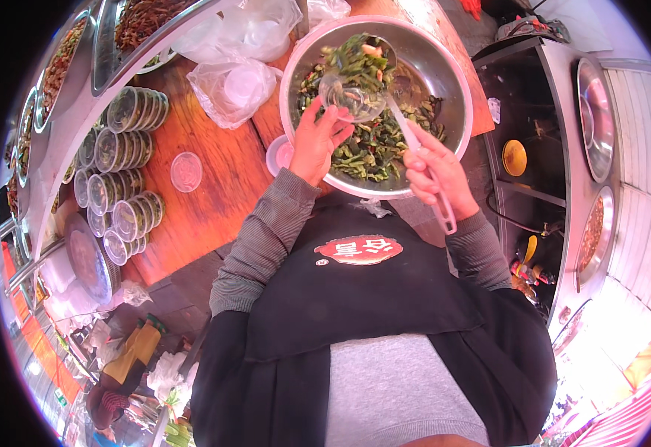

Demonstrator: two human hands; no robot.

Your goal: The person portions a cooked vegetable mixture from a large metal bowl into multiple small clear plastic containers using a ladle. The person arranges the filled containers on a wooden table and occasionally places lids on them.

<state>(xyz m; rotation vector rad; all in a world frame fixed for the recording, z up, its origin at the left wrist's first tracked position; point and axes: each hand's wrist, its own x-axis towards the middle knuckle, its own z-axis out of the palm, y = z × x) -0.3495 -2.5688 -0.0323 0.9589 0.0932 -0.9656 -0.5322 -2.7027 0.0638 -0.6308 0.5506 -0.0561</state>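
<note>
A large metal basin (pixel 453 112) in front of me holds chopped green vegetables (pixel 367 153), with brownish liquid at its far right. My left hand (pixel 320 134) holds a clear plastic cup (pixel 353 100) above the basin. In my right hand (pixel 437 167) is the pale handle of a ladle (pixel 403 120). The ladle's metal bowl, heaped with greens (pixel 362 61) and a few pale pieces, is tilted just beyond the cup and partly overlaps it in view. Below my left wrist a small round plastic container (pixel 279 155) sits against the basin.
Stacked lidded cups of greens (pixel 130 153) stand on the left of the wooden table (pixel 214 207), near a loose round lid (pixel 186 172). Plastic bags of containers (pixel 236 84) lie behind. Food trays (pixel 60 72) line the left; a metal stove counter (pixel 568 167) is at right.
</note>
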